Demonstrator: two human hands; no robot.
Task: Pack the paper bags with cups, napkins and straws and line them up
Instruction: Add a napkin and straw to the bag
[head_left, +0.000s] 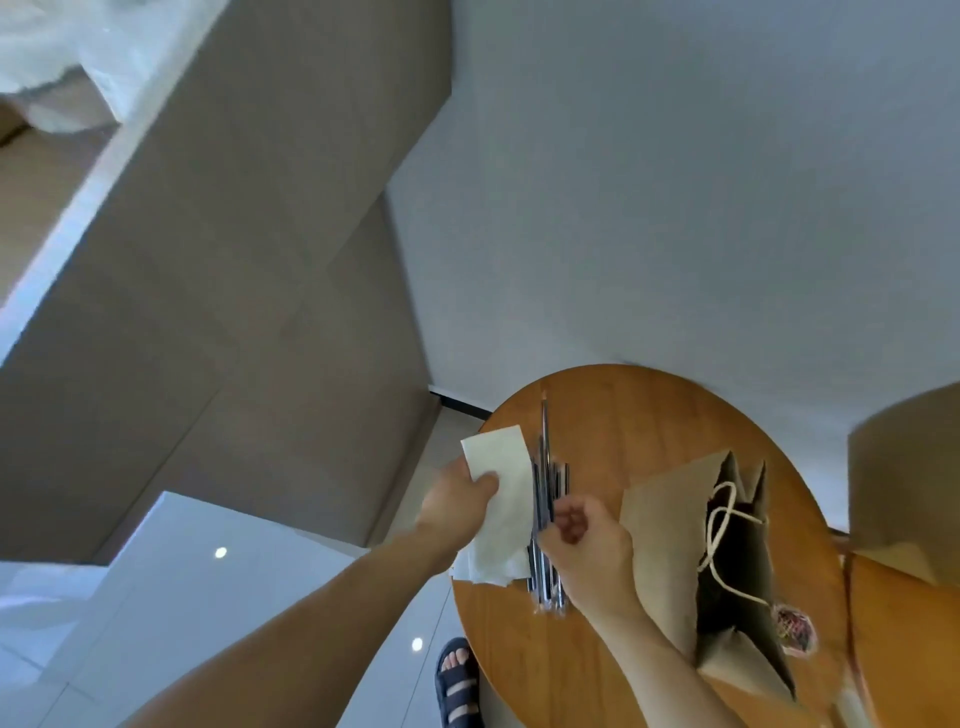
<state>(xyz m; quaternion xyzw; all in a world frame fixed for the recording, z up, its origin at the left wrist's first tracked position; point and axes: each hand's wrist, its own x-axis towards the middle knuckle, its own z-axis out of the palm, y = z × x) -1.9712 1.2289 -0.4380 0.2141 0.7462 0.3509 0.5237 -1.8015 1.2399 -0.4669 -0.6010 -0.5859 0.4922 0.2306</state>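
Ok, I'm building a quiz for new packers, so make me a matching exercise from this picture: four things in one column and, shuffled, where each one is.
Things
1. white paper napkin
2. bundle of dark wrapped straws
3. brown paper bag with white cord handles
4. black strapped sandal

Places
A. on the floor beside the table
B. open on the round wooden table
C. held in the left hand
D. lying on the table between napkin and bag

Pairs: 1-C, 2-D, 3-B, 4-A
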